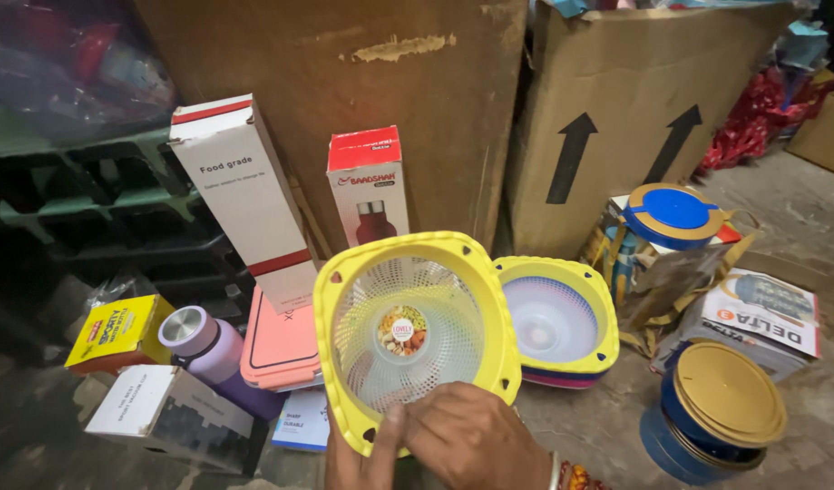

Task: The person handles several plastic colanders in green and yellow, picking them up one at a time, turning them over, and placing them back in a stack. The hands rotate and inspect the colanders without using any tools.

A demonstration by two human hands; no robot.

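Holding up a yellow-rimmed strainer basket tilted toward the camera, right hand fingers clamped on its bottom rim, left hand thumb pressed beside it. Stack of similar baskets sits just right, purple bottle and pink lunchbox left on the floor.

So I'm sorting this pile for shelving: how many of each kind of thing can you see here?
Yellow-rimmed baskets: 2, one held, one stack beside it
Upright bottle boxes: 2
Purple bottle: 1
Pink lunch box: 1
Blue-and-gold containers: 2
Flat small boxes: 3
Total: 11
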